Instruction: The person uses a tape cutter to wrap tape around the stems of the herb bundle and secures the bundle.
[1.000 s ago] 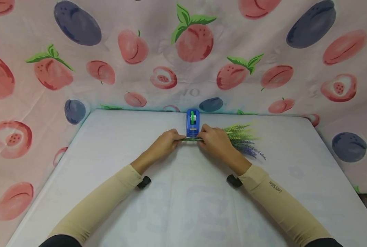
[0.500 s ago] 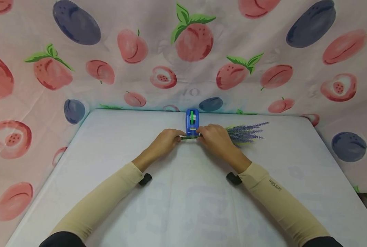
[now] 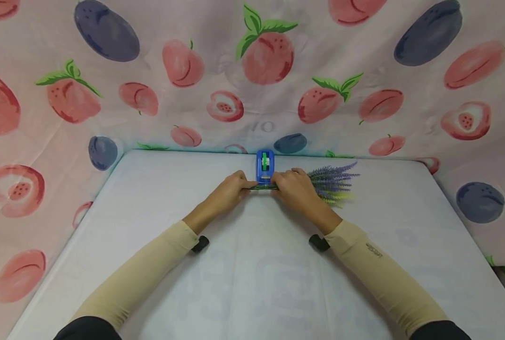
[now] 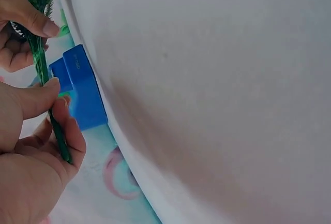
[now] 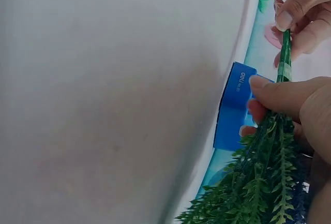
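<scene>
A bunch of artificial lavender (image 3: 332, 179) with purple and yellow-green heads lies sideways between both hands, its heads to the right. My left hand (image 3: 231, 191) pinches the stem ends between thumb and fingers. My right hand (image 3: 296, 192) grips the stems just below the heads. In the right wrist view, a shiny clear band, apparently tape (image 5: 284, 72), wraps the green stems (image 5: 286, 43) between the hands. Right behind the stems stands a blue tape dispenser (image 3: 265, 166) with a green core. Whether tape still links it to the bunch cannot be made out.
A white-covered table (image 3: 261, 274) spreads under the arms. Its far edge lies just behind the dispenser, against a hanging pink cloth (image 3: 218, 61) printed with fruit. A dark wrist camera (image 3: 200, 244) sits below the left wrist, another dark camera (image 3: 319, 242) below the right.
The bunch has turned about its stems: yellow-green heads were on top, now purple ones are, with yellow below. Both hands keep their hold and have shifted only slightly. The dispenser stays put.
</scene>
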Demonstrator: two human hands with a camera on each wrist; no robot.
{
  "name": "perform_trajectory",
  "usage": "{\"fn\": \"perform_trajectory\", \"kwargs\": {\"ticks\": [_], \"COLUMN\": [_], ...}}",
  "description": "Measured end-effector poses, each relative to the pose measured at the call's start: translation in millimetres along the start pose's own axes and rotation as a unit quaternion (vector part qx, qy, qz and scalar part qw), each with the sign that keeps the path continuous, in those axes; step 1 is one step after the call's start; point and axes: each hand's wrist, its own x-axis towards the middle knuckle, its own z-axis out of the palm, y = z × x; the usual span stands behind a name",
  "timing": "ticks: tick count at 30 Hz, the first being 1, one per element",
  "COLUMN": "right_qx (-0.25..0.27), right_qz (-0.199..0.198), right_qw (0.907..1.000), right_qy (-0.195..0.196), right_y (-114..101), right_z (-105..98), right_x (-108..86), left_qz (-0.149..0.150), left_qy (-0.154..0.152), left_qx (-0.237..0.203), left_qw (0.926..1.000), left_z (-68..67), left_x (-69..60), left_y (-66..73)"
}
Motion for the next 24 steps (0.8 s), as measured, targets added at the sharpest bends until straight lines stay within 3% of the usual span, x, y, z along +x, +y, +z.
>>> {"fn": "perform_trajectory", "kwargs": {"ticks": [12,19,24], "right_qx": [0.001,0.003,0.007], "right_qz": [-0.017,-0.009,-0.010], "right_qw": [0.9994,0.9996,0.9999], "right_qy": [0.029,0.026,0.011], "right_y": [2.2,5.0,4.6], "right_z": [2.6,1.2,0.1], "right_x": [2.8,7.8,11.6], "left_qz": [0.022,-0.028,-0.028], "left_qy": [-0.007,-0.019,-0.022], "left_qx": [0.051,0.000,-0.006], "left_qw": [0.9985,0.9994,0.9993], "left_z": [-0.1,-0.2,2.3], "left_x": [6.3,14.2,19.1], "left_y": [-3.2,-1.4,-3.2]}}
